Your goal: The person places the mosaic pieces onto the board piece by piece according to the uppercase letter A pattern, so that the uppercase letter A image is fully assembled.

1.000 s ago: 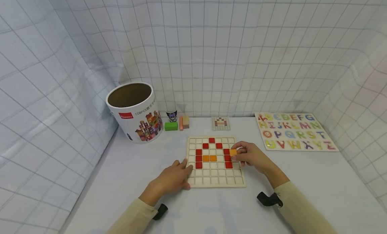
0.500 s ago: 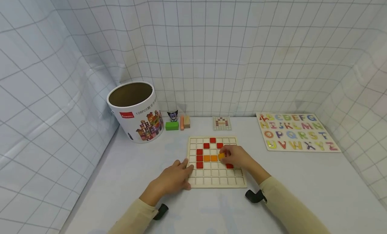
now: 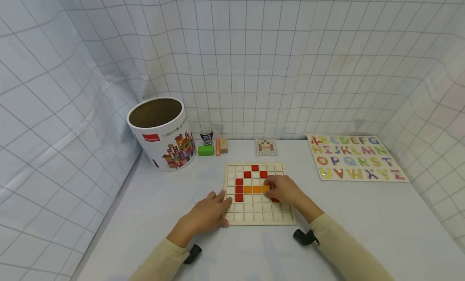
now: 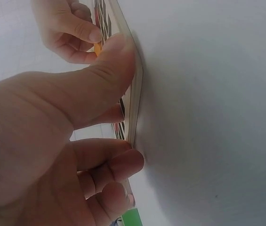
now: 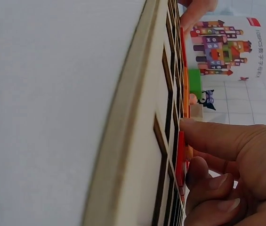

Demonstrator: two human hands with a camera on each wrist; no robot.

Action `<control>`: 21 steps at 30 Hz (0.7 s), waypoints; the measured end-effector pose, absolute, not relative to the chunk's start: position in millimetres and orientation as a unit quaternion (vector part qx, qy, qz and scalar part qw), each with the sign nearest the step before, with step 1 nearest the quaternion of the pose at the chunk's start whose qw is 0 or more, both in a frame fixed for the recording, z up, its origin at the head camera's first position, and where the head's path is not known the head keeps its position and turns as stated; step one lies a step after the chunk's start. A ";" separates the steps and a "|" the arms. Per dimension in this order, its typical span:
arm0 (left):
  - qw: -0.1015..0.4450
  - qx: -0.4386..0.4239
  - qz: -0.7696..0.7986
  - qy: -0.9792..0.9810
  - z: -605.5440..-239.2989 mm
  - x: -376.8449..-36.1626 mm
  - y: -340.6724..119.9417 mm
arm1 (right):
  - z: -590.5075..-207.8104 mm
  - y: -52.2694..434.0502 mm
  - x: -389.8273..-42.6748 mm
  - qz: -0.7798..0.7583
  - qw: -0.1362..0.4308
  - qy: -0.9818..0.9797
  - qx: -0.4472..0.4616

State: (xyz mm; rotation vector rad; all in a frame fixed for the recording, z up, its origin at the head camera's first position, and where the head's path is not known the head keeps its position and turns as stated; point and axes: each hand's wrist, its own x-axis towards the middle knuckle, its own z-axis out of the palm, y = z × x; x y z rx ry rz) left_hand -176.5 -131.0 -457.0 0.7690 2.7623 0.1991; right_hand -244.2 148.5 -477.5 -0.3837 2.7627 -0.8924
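A wooden grid board (image 3: 254, 216) lies on the white table, with red tiles (image 3: 239, 190) forming a shape and two orange tiles (image 3: 252, 189) in a row. My right hand (image 3: 270, 189) pinches a third orange tile (image 3: 266, 188) and holds it low on the board, just right of those two. My left hand (image 3: 223, 208) grips the board's near left corner. In the left wrist view its thumb (image 4: 109, 66) lies on the board's edge (image 4: 135, 94) and its fingers curl against the side. The right wrist view shows the board (image 5: 137, 141) edge-on and my fingertips (image 5: 203, 136) at the tiles.
A tall open cardboard tub (image 3: 160, 131) stands at the back left. Beside it are a green block (image 3: 205, 150), a small figure (image 3: 206, 139) and two more blocks (image 3: 220, 146). A small pattern card (image 3: 266, 147) lies behind the board, an alphabet puzzle (image 3: 354, 158) at the right.
My right hand has carried the orange tile left, from the board's right side to beside the two orange tiles, and lowered it. The left hand has stayed put.
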 end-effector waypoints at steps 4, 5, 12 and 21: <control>0.129 0.266 0.070 0.953 -456.5 -175.1 -131.6 | -477.4 147.8 -244.0 -0.307 0.114 0.936 -0.127; 0.128 0.266 0.070 0.953 -457.2 -174.9 -131.5 | -476.3 148.4 -243.4 -0.311 0.115 0.935 -0.127; 0.167 0.248 0.146 0.943 -455.9 -187.2 -141.5 | -467.0 169.3 -239.9 -0.346 0.121 0.918 -0.153; 0.136 0.159 0.295 0.932 -454.9 -222.8 -185.4 | -457.6 187.2 -235.4 -0.242 0.054 0.946 -0.210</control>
